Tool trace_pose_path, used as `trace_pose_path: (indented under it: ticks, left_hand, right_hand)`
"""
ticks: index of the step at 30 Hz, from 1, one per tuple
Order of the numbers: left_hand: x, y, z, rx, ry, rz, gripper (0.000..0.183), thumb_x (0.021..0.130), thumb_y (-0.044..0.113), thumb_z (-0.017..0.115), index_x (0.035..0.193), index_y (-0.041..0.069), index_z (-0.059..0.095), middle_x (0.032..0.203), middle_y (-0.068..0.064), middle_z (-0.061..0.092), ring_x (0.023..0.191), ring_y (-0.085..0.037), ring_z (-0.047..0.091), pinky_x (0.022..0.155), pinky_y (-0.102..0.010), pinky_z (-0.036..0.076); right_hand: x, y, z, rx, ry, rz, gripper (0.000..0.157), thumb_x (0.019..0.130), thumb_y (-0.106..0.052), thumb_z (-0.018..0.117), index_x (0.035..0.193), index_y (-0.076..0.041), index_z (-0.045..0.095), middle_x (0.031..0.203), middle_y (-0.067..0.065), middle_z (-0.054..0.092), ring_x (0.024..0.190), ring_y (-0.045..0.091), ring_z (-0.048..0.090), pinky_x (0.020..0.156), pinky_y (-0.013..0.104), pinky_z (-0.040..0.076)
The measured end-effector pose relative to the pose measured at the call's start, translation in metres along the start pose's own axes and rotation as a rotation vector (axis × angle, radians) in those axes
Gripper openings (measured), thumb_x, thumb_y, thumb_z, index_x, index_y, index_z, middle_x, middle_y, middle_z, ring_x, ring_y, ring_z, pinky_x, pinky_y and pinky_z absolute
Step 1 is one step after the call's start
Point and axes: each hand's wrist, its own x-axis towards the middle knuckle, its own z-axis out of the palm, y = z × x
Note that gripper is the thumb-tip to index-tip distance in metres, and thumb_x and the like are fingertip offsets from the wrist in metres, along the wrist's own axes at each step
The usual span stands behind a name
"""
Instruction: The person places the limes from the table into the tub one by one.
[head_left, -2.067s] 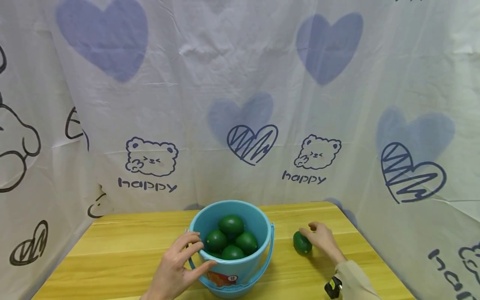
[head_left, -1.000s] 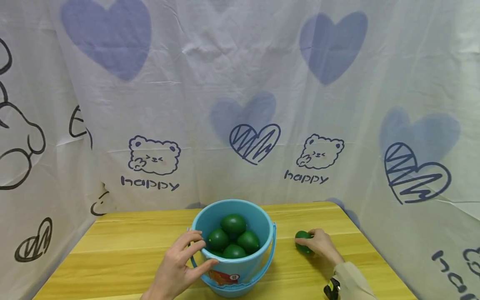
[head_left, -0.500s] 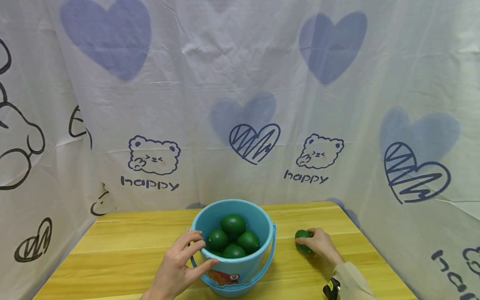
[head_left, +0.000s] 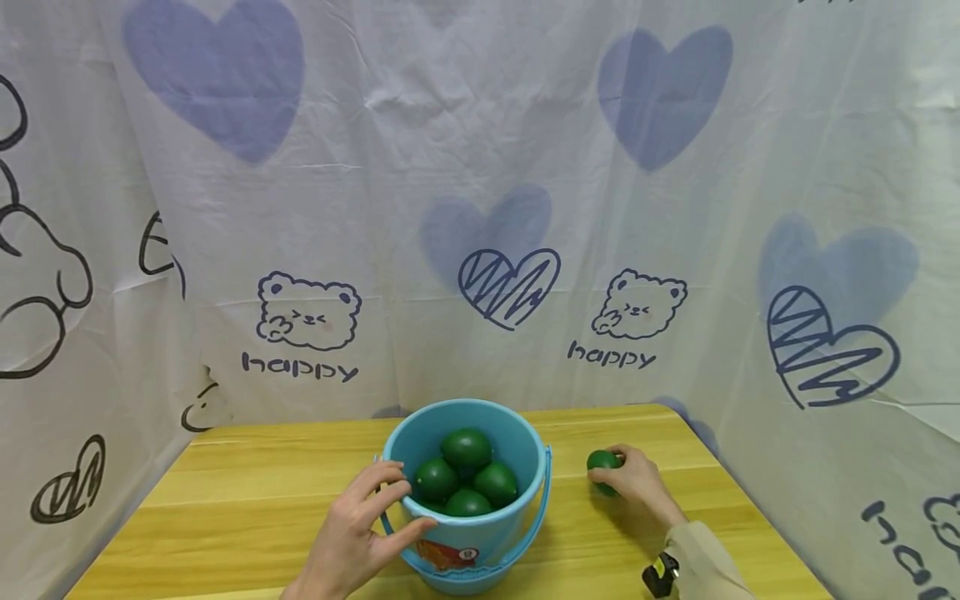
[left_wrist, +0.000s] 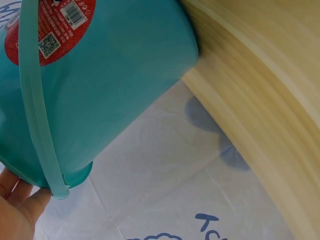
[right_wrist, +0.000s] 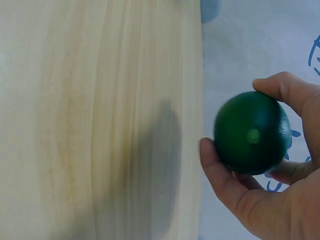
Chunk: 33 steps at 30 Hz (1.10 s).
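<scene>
A blue bucket (head_left: 480,542) stands upright on the table, with several smooth dark green avocados (head_left: 467,450) inside. My left hand (head_left: 352,525) holds the bucket's rim at its near left side. In the left wrist view, the fingers (left_wrist: 35,202) of that hand are at the rim beside the handle joint. To the right of the bucket, my right hand (head_left: 637,483) grips another avocado (right_wrist: 252,132) between thumb and fingers. The right wrist view shows the pale stem spot of this avocado and a shadow on the wood below it.
The yellow wood-grain table (head_left: 247,500) extends on both sides of the bucket. A white curtain (head_left: 420,125) printed with hearts and bears hangs behind and beside it. The bucket's blue handle (head_left: 536,517) hangs down along its near side. A black device (head_left: 660,575) is on my right wrist.
My right hand first touched the avocado lying on the table, then closed round it. Now hand and avocado sit slightly higher and further left. The left hand has stayed at the bucket.
</scene>
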Motion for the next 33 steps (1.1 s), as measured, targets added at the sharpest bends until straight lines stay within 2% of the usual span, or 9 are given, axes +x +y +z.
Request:
trace_pose_path:
  ticks: [7, 12, 20, 27, 33]
  left_hand:
    - [0.001, 0.0, -0.001, 0.006, -0.007, 0.001, 0.034, 0.065, 0.037, 0.08, 0.093, 0.023, 0.065, 0.108, 0.009, 0.054, 0.102, -0.013, 0.053, 0.092, -0.035, 0.045]
    - [0.002, 0.0, -0.001, 0.008, -0.01, 0.004, 0.034, 0.065, 0.037, 0.08, 0.093, 0.023, 0.065, 0.108, 0.01, 0.054, 0.101, -0.013, 0.053, 0.088, -0.038, 0.048]
    - [0.001, 0.001, -0.001, 0.005, -0.008, 0.019, 0.036, 0.065, 0.037, 0.08, 0.094, 0.023, 0.065, 0.108, 0.009, 0.053, 0.1, -0.011, 0.052, 0.085, -0.036, 0.05]
    - [0.0, 0.001, -0.001, 0.014, -0.009, 0.01, 0.035, 0.065, 0.037, 0.08, 0.094, 0.023, 0.065, 0.109, 0.009, 0.054, 0.1, -0.011, 0.052, 0.083, -0.037, 0.051]
    - [0.001, 0.001, 0.0, 0.012, -0.006, 0.009, 0.035, 0.065, 0.037, 0.08, 0.093, 0.022, 0.065, 0.108, 0.009, 0.054, 0.101, -0.012, 0.052, 0.083, -0.038, 0.051]
  right_hand:
    - [0.002, -0.006, -0.001, 0.026, 0.089, -0.035, 0.052, 0.073, -0.027, 0.072, 0.115, -0.003, 0.05, 0.1, 0.017, 0.055, 0.078, 0.025, 0.055, 0.056, 0.032, 0.05]
    - [0.003, -0.011, -0.005, 0.066, 0.122, -0.024, 0.049, 0.074, -0.023, 0.071, 0.115, -0.006, 0.05, 0.1, 0.016, 0.055, 0.078, 0.025, 0.055, 0.056, 0.032, 0.049]
    - [0.0, -0.021, -0.004, 0.211, 0.081, -0.01, 0.054, 0.072, -0.024, 0.075, 0.119, -0.007, 0.052, 0.105, 0.018, 0.054, 0.075, 0.021, 0.059, 0.064, 0.035, 0.054]
    - [-0.001, -0.04, -0.003, 0.244, 0.064, -0.035, 0.053, 0.071, -0.024, 0.076, 0.119, -0.013, 0.055, 0.111, 0.015, 0.052, 0.086, 0.026, 0.056, 0.066, 0.034, 0.054]
    - [-0.002, -0.054, -0.001, 0.282, 0.061, -0.071, 0.054, 0.07, -0.024, 0.077, 0.118, -0.016, 0.056, 0.111, 0.014, 0.053, 0.086, 0.026, 0.055, 0.067, 0.034, 0.053]
